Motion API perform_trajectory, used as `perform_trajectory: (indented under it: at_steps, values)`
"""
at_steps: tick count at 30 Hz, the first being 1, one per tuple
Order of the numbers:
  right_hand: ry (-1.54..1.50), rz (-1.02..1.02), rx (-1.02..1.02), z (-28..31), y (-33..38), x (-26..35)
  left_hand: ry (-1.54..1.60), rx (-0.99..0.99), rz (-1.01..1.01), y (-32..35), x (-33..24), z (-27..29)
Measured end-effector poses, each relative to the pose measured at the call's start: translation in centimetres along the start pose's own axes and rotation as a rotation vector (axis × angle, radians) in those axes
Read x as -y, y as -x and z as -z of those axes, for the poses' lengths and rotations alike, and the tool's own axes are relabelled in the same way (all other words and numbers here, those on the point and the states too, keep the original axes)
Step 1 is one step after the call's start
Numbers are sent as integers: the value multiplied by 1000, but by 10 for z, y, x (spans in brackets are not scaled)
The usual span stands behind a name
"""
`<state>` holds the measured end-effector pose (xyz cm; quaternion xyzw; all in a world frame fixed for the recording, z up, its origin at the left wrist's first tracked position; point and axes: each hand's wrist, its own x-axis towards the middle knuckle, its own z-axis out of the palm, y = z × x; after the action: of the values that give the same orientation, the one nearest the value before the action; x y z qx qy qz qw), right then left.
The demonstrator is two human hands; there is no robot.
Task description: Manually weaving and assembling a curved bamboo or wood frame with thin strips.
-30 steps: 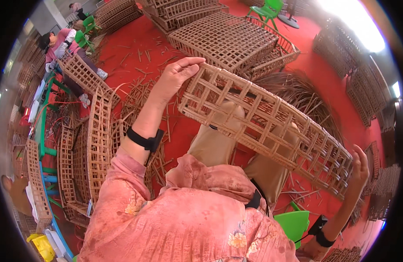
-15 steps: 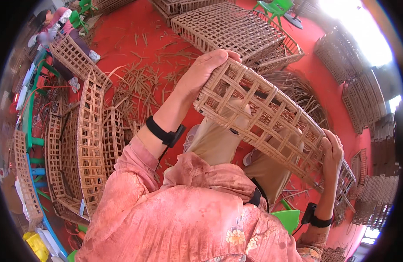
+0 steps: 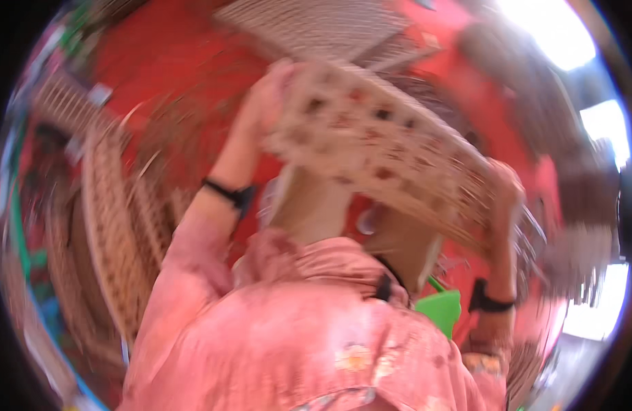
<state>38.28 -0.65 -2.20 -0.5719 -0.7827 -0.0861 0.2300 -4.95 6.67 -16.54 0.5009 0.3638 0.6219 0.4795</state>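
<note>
While the picture is smeared by motion, the grip reads clearly enough: the left hand [image 3: 271, 96] is closed on the upper-left end of a long, pale woven-cane lattice panel [image 3: 391, 147], and the right hand [image 3: 506, 192] is closed on its lower-right end. The panel spans between both hands above the lap, its long axis running diagonally from upper left down to lower right, so neither hand is nearer. Count: one panel held, two hands, one black wristband [image 3: 228, 194] on each wrist. Further lattice panels [image 3: 110, 226] lie on the red floor [image 3: 172, 48] at the left; their number cannot be told.
</note>
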Motion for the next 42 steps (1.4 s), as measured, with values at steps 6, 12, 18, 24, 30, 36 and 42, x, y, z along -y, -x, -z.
perform_trajectory:
  at_steps: [6, 12, 18, 24, 30, 36, 42]
  values:
    - [15, 100, -120, -47, -18, -6, 602, -296, 321, 36, 106, 9]
    - [-100, -39, -85, -25, -21, 0, 617, -346, 390, 39, 142, -2]
    - [-160, -18, -88, -21, -23, -10, 609, -407, 366, 49, 157, 20]
    - [-168, -17, -114, -5, -26, -49, 417, -263, 191, 30, 107, -28]
    - [-38, -53, -208, 57, 5, -152, 401, 111, 120, -33, 60, -101]
    - [-622, -730, -490, 103, 102, -338, 311, 185, 22, -41, -28, -255]
    - [-580, -918, -562, 129, 167, -347, -109, -250, 203, -97, 64, -177]
